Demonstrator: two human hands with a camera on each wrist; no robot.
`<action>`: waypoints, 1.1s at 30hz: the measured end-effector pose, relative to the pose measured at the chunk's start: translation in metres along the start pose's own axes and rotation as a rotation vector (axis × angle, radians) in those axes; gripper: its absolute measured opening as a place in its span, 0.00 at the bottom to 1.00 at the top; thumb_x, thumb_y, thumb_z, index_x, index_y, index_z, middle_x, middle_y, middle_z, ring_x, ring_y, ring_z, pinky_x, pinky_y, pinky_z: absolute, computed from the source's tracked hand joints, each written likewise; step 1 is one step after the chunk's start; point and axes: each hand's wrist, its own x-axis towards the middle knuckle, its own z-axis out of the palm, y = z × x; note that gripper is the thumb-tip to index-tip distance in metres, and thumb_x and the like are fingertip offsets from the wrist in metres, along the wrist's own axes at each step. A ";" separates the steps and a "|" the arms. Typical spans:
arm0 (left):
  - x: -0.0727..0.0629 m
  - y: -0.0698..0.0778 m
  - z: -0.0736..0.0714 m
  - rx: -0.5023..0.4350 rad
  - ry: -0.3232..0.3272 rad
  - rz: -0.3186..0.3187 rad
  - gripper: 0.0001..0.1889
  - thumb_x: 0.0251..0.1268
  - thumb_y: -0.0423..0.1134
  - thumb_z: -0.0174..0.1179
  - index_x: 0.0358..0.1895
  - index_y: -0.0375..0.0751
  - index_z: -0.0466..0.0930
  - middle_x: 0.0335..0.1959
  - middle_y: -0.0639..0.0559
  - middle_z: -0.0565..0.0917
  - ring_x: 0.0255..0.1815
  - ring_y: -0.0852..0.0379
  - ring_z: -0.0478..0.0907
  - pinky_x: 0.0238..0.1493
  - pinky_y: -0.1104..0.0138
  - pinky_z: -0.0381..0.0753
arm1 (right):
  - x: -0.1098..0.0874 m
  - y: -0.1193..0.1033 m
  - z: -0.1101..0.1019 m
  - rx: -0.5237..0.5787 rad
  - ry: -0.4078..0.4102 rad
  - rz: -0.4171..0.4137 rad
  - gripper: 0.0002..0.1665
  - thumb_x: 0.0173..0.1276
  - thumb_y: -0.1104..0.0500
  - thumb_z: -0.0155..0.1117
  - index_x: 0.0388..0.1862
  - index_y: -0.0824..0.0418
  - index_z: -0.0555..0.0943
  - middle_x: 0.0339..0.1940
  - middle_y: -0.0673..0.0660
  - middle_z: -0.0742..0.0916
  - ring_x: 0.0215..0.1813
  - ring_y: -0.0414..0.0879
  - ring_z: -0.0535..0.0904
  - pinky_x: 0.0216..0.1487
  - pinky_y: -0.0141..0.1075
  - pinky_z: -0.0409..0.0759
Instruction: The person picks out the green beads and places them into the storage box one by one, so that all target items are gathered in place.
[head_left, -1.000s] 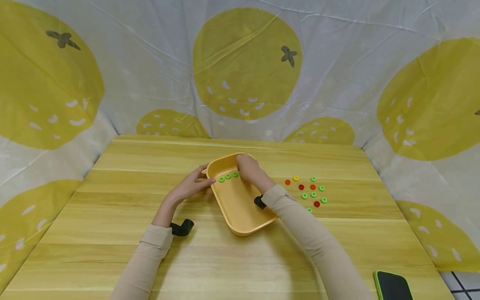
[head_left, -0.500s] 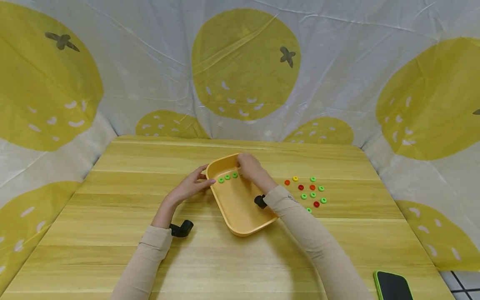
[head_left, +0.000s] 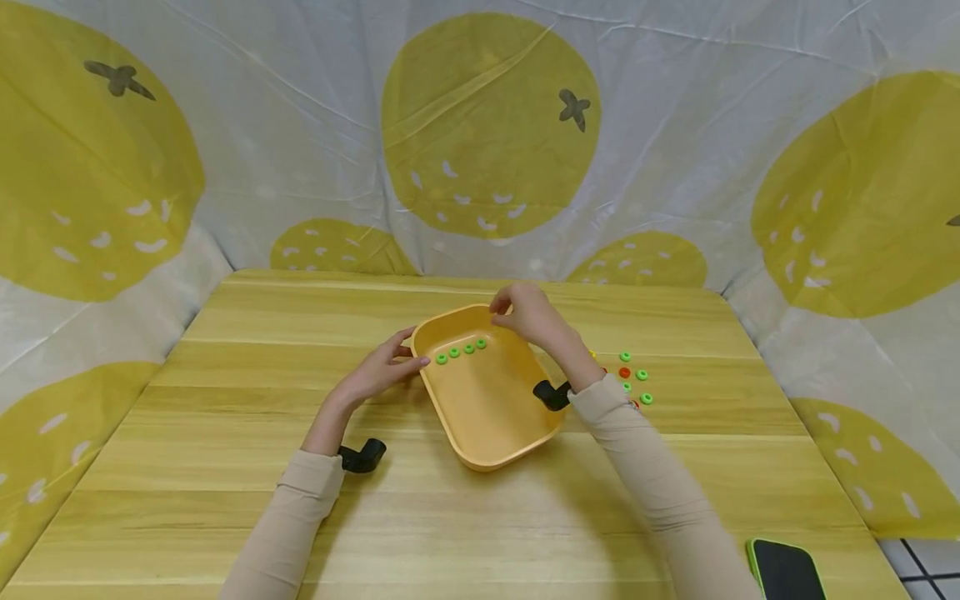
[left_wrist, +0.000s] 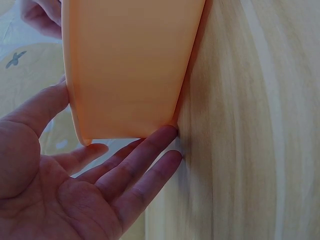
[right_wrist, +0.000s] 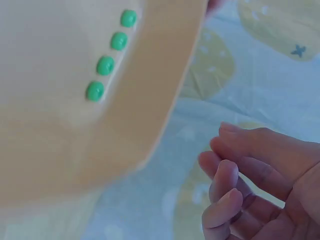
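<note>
A yellow plastic tray [head_left: 487, 417] lies slanted on the wooden table. My left hand [head_left: 380, 369] holds its far left corner, thumb over the rim and fingers against the outer wall. In the left wrist view the fingers [left_wrist: 145, 155] of that hand stretch along the tray's outer side, low near the table. Inside the tray, several green ring beads [right_wrist: 105, 65] form a row along the far wall. My right hand [head_left: 531, 318] hovers over the far right corner. Its fingers are loosely bent, with nothing between them in the right wrist view.
Loose green, red and yellow beads [head_left: 642, 375] lie on the table [head_left: 420, 533] to the right of the tray, partly hidden by my right forearm. A phone [head_left: 786, 572] with a green case is at the front right. A fruit-print cloth [head_left: 315, 125] hangs behind.
My right hand has let go of a green bead at the row's right end and risen out of the tray, moving right and away. The left hand stays at the corner.
</note>
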 end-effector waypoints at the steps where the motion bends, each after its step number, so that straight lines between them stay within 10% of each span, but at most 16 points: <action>1: 0.000 0.000 0.000 0.001 0.000 -0.001 0.38 0.70 0.47 0.52 0.75 0.39 0.43 0.61 0.28 0.69 0.57 0.39 0.74 0.58 0.50 0.73 | -0.004 0.002 -0.004 0.014 0.004 0.002 0.11 0.64 0.62 0.64 0.44 0.66 0.83 0.41 0.61 0.86 0.45 0.52 0.80 0.47 0.41 0.79; 13: 0.002 -0.002 0.000 -0.005 -0.003 -0.001 0.38 0.69 0.48 0.53 0.75 0.41 0.43 0.61 0.29 0.69 0.57 0.41 0.74 0.57 0.51 0.75 | -0.061 0.039 -0.037 0.013 0.028 0.119 0.09 0.64 0.60 0.64 0.41 0.62 0.85 0.39 0.59 0.86 0.37 0.51 0.81 0.39 0.39 0.80; 33: 0.002 -0.001 0.000 -0.031 -0.018 -0.009 0.38 0.70 0.47 0.53 0.75 0.41 0.43 0.62 0.29 0.68 0.56 0.42 0.75 0.58 0.51 0.74 | -0.118 0.119 -0.007 -0.118 -0.066 0.273 0.06 0.55 0.66 0.70 0.33 0.66 0.85 0.30 0.57 0.87 0.33 0.46 0.79 0.36 0.39 0.78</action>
